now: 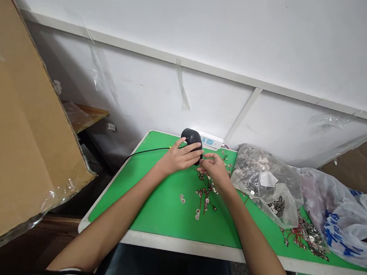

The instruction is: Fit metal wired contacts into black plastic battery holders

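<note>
Over the back of the green table, a black rounded device (190, 135) with a cable is gripped by my left hand (180, 156), its fingers wrapped across the front. Close against its right lower edge is my right hand (214, 169), thumb and forefinger pinched together. Whatever sits between those fingertips is too small to make out. Small metal parts with red wires (205, 195) lie scattered below my right hand. Two flat silver pieces, one a double-ringed plate (182, 199) and another plate (197, 214), rest nearer the front.
A white power strip (211, 141) stands by the wall behind the device. To the right are a clear bag of metal parts (262, 176), a heap of wired parts (311, 238) and a white plastic bag (347, 224). A large cardboard box (30, 122) rises at left.
</note>
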The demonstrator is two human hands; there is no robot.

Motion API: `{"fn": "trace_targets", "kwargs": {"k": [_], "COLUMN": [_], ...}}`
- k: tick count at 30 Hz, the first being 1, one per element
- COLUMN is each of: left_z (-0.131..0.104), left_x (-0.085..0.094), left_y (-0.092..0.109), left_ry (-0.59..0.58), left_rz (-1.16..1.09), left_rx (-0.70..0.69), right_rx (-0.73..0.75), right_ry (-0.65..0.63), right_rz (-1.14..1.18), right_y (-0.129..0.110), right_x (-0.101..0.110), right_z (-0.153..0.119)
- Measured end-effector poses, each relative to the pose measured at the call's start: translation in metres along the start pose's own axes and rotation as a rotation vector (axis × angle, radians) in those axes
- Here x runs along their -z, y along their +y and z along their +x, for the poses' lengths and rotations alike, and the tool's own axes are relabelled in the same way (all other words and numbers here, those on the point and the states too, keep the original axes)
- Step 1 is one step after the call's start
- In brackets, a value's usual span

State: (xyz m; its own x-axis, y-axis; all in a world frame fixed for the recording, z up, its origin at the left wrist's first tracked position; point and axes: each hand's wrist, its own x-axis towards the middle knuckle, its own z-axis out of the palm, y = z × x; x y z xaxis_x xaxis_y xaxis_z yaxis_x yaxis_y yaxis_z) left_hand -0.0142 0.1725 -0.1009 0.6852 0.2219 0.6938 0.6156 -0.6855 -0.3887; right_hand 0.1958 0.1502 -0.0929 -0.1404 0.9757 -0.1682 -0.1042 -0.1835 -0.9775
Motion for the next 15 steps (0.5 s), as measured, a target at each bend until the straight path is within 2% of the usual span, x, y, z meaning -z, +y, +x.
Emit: {"fn": "trace_targets", "kwargs": {"k": [8, 15], "left_z": [0.002, 0.005], "left_x": [0.003, 0.001], "left_y": [0.0, 0.005], "left_ry": [0.01, 0.104], "left_rz": [-0.016, -0.067], "left_rx": [-0.02, -0.054], "right_rx": [-0.068, -0.169], "right_ry": [-0.024, -0.085], "right_rz": [-0.013, -0.007], "right_y": [-0.007, -0.01], "right_x": [0.001, 0.004], "right_z": [-0.004, -0.004]}}
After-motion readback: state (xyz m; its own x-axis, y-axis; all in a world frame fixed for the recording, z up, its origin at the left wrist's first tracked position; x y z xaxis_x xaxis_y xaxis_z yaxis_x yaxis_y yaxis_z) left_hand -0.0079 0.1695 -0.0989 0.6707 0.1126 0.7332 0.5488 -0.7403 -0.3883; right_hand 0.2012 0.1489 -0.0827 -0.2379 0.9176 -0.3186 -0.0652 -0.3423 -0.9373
